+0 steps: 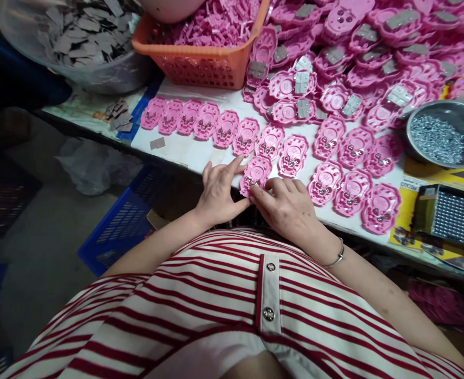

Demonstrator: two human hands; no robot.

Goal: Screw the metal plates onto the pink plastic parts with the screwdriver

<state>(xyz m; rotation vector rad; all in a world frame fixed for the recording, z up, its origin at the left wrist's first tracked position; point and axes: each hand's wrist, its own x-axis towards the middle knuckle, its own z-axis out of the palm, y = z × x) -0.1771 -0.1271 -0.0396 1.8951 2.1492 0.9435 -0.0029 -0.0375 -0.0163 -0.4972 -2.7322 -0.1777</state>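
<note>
At the table's front edge lies a pink plastic piece with small shiny metal parts near its lower end. My left hand is at its left side, thumb and fingers spread around it and touching its edge. From the right, my right hand bends its fingers over the lower edge of the same piece; its fingertips are pressed together, and what they hold is too small to tell. Similar pink pieces form a row behind and to the left. More pink pieces stand in two rows to the right.
An orange basket of pink parts and a clear bowl of grey plates stand behind. A heap of pink casings fills the back right. At right are a metal bowl of small metal parts and a tray.
</note>
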